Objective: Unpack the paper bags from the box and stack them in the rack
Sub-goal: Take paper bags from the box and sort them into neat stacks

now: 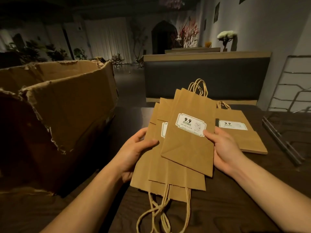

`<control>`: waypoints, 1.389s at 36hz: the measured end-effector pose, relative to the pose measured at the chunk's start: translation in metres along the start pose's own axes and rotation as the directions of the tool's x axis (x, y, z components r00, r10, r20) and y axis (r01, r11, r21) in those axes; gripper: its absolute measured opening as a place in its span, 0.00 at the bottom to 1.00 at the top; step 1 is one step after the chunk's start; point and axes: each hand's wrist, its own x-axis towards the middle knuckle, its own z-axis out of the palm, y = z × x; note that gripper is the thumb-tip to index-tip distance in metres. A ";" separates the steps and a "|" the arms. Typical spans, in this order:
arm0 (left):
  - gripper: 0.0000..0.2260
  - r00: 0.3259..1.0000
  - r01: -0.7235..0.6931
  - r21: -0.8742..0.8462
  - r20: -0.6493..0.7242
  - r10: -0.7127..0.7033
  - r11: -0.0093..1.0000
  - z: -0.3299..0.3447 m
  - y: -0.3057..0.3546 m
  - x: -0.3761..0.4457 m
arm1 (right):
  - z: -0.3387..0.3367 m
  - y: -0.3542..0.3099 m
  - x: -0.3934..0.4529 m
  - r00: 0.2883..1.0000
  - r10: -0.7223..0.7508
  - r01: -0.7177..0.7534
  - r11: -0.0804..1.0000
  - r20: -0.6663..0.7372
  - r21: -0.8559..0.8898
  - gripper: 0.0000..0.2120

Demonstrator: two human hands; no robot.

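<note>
Paper bags [178, 157] of brown kraft paper are held flat as a fanned bundle over the dark wooden table [244, 207]. They do not all lie the same way: the top bag [190, 143] has its twisted paper handles pointing away from the person, and the lower ones have their handles hanging toward the person, over the table. The top bag carries a white label [191, 124] with "9.9" printed on it.

Left hand [134, 152] grips the left edge of the bundle, the thumb lying on top and the fingers underneath. Right hand [223, 148] grips the right edge, its thumb pressing on the corner of the label of the top bag. So both hands are closed on the bags, one at each side.

Behind the right hand, a second pile of bags [244, 133] lies flat on the table. At the left stands a torn cardboard box [67, 105], open at the top. At the far right, a metal wire rack [289, 105] stands on the table.
</note>
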 end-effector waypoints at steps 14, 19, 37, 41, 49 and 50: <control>0.15 0.964 -0.087 -0.212 -0.264 0.028 0.973 0.013 0.002 0.007 | 0.005 -0.006 -0.003 0.992 0.071 -0.073 0.997 0.104 0.014 0.12; 0.17 0.974 -0.019 -0.302 -0.220 -0.051 0.953 0.020 0.002 0.004 | 0.004 -0.008 -0.004 0.984 0.055 -0.043 0.996 0.172 -0.072 0.14; 0.08 0.862 -0.238 -0.219 -0.496 0.102 0.946 0.001 0.005 0.014 | -0.004 -0.011 0.001 0.968 0.240 -0.250 0.954 0.079 0.165 0.16; 0.09 0.830 -0.301 -0.136 -0.525 0.189 0.944 0.003 0.006 0.011 | -0.003 -0.010 -0.001 0.962 0.238 -0.249 0.965 0.137 0.077 0.16; 0.09 0.893 -0.192 -0.295 -0.447 0.042 0.936 0.007 0.007 0.008 | -0.003 -0.014 -0.001 0.999 0.045 -0.044 0.997 0.021 -0.066 0.10; 0.10 0.897 -0.179 -0.313 -0.441 0.024 0.933 0.006 0.009 0.007 | -0.003 -0.014 -0.002 1.000 0.029 -0.029 0.998 0.005 -0.059 0.09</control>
